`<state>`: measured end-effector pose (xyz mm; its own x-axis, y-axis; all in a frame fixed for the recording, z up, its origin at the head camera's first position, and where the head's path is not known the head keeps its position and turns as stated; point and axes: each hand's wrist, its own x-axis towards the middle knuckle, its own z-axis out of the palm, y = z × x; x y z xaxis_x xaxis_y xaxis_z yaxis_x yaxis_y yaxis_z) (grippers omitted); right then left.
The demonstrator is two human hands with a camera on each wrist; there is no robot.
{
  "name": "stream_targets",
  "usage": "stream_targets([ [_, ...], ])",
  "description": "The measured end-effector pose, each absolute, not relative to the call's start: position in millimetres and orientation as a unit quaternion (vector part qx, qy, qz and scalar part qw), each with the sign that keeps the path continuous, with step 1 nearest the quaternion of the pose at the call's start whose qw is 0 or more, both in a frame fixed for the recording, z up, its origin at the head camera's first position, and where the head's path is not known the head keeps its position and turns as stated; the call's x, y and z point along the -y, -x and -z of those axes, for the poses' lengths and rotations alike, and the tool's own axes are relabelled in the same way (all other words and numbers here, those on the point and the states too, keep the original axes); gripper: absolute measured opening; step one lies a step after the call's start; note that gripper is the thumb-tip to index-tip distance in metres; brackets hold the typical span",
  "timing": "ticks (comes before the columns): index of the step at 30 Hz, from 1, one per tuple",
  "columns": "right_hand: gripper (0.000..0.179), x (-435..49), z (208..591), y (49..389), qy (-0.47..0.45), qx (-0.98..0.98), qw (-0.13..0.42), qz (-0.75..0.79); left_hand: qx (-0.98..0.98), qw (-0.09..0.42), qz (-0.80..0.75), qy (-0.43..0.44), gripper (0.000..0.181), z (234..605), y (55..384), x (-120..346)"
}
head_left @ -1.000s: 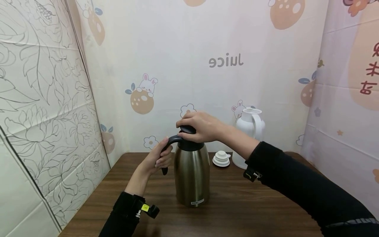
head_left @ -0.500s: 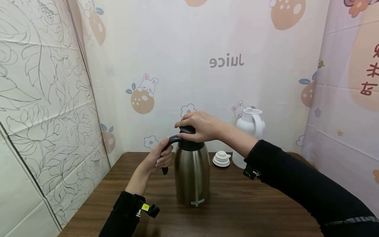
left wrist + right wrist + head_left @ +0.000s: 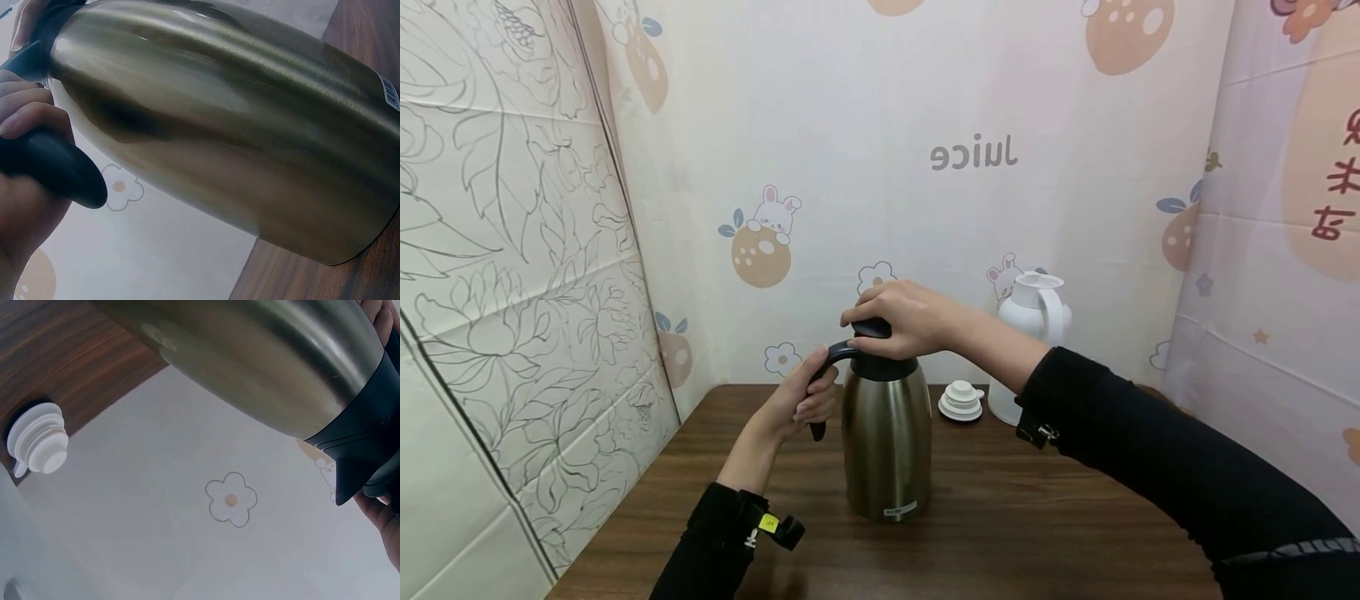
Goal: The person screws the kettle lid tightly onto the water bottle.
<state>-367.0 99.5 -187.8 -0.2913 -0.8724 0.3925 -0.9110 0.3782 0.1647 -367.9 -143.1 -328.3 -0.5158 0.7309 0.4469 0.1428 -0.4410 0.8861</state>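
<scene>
A brushed-metal thermos jug (image 3: 887, 442) with a pale gold sheen stands upright on the wooden table, a small label near its base. My left hand (image 3: 799, 396) grips its black handle (image 3: 841, 351) on the left side; the handle's lower tip (image 3: 87, 181) sticks out below the fingers in the left wrist view. From above, my right hand (image 3: 910, 321) holds the black lid (image 3: 874, 328), thumb on the near side and fingers over the far side. The dark spout (image 3: 353, 478) shows in the right wrist view, with part of that hand (image 3: 381, 519) beside it.
Behind and to the right stands a white jug (image 3: 1030, 315) without its lid, partly hidden by the right forearm. Its apparent white lid (image 3: 960, 403) lies on the table (image 3: 1037, 517) to its left. Patterned cloth walls (image 3: 865, 108) close in the back and sides.
My right hand has shifted very slightly left together with the lid. The left hand and the thermos jug stay in place.
</scene>
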Motion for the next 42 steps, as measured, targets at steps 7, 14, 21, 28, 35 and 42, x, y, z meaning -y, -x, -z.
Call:
stream_targets([
  [7,0.035,-97.8,185.8,367.0,-0.551,0.808,0.205,-0.036,-0.485,0.204,-0.721,-0.451,0.057,327.7,367.6,142.7],
  [14,0.035,-97.0,184.9,366.4,-0.541,0.817,0.196,-0.041,-0.484,0.204,-0.722,-0.451,0.056,326.5,367.5,142.9],
  [21,0.035,-96.6,185.8,365.3,-0.539,0.818,0.191,-0.054,-0.483,0.200,-0.722,-0.453,0.056,327.0,368.6,143.5],
  [28,0.034,-98.0,188.4,365.8,-0.534,0.823,0.182,-0.067,-0.486,0.200,-0.722,-0.450,0.056,327.9,368.2,142.8],
  [35,0.032,-96.6,187.3,367.8,-0.538,0.820,0.183,-0.070,-0.482,0.201,-0.728,-0.445,0.055,327.3,367.4,142.8],
  [42,0.029,-99.2,189.9,372.3,-0.541,0.817,0.176,-0.088,-0.484,0.201,-0.720,-0.455,0.056,325.6,367.2,142.1],
])
